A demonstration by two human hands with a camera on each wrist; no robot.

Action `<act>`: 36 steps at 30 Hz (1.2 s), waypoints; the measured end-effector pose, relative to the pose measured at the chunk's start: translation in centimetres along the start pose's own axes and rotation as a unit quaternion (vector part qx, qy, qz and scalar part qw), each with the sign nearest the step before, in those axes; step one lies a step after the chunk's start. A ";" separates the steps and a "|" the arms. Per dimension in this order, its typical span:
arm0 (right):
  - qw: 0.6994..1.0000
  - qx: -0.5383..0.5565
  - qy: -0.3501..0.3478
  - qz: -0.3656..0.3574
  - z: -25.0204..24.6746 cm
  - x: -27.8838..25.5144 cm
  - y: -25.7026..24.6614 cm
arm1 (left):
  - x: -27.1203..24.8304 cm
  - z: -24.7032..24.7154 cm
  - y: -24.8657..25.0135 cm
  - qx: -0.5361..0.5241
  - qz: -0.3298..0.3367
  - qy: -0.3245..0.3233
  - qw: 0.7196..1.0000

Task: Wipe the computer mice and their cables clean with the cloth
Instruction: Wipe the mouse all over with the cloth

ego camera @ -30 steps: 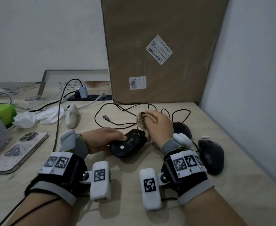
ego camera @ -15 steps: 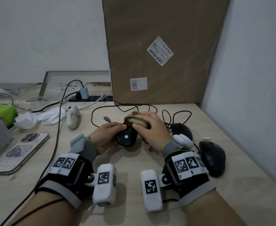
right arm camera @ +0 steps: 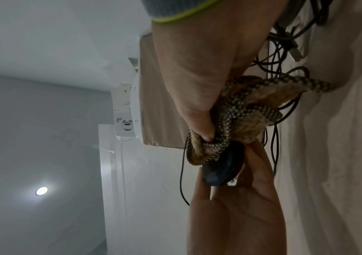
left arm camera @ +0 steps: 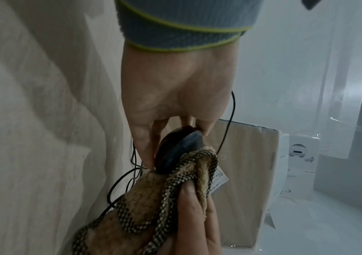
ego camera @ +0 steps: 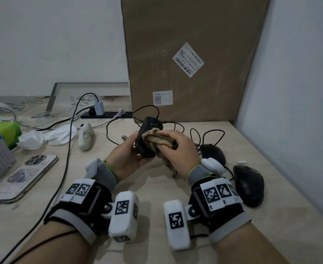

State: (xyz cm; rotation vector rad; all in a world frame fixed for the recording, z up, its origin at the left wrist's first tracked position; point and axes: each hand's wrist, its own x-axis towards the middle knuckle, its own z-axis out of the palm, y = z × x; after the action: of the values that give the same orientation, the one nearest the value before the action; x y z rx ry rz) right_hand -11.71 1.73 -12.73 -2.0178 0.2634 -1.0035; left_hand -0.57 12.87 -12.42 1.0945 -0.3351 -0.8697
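My left hand [ego camera: 130, 151] holds a black wired mouse [ego camera: 147, 134] lifted off the table and tipped on end, fingers curled round its sides. My right hand [ego camera: 177, 147] grips a bunched tan cloth with a checked border [ego camera: 157, 141] and presses it against the mouse's face. The left wrist view shows the mouse [left arm camera: 180, 150] pinched between my fingers with the cloth [left arm camera: 165, 189] against it. The right wrist view has the cloth [right arm camera: 230, 120] above the mouse [right arm camera: 221, 169]. Its black cable [ego camera: 118, 121] loops on the table behind. Two more black mice [ego camera: 249, 184] [ego camera: 214, 153] lie to the right.
A tall cardboard box [ego camera: 191, 60] stands at the back, with a wall on the right. On the left lie a white mouse [ego camera: 86, 137], crumpled tissues [ego camera: 42, 138], a phone [ego camera: 21, 178], a power strip [ego camera: 105, 115] and a black cord [ego camera: 67, 159] running toward me.
The left hand has lifted the mouse off the table and turned it up on end. The right hand has followed with the cloth and now presses it on the mouse's face.
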 end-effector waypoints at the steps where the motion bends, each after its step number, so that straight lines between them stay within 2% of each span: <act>1: 1.000 0.007 0.006 0.003 0.0 0.0 -0.1 | -0.1 0.1 0.0 -0.005 -0.004 -0.009 1.000; 9: 0.998 -0.015 0.050 -0.041 0.0 0.3 -0.3 | -0.9 0.5 -0.1 0.038 -0.057 -0.093 0.993; 15: 0.991 -0.031 0.128 0.005 -0.7 0.6 0.1 | -1.5 -0.1 0.7 0.095 -0.119 -0.142 0.978; 20: 0.984 -0.033 0.163 0.059 -1.2 0.8 0.6 | -1.7 -0.4 0.9 0.144 -0.138 -0.169 0.965; 22: 0.984 -0.052 0.153 0.081 -1.5 0.8 0.9 | -1.8 -0.5 0.8 0.167 -0.137 -0.177 0.960; 25: 0.986 -0.078 0.098 0.110 -1.6 0.8 1.0 | -1.8 -0.5 0.7 0.187 -0.128 -0.166 0.960; 31: 0.985 -0.030 0.006 0.173 -0.9 0.6 0.7 | -1.3 -0.6 0.4 0.217 -0.104 -0.149 0.959; 36: 0.990 -0.031 -0.007 0.141 -1.0 0.4 0.1 | -0.7 -0.6 0.2 0.199 -0.087 -0.123 0.968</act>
State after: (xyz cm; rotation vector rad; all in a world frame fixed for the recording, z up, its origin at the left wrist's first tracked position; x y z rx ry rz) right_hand -12.18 0.86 -12.24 -1.9748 0.5619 -0.8118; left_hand -0.58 13.82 -12.40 1.4049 -0.6488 -1.1302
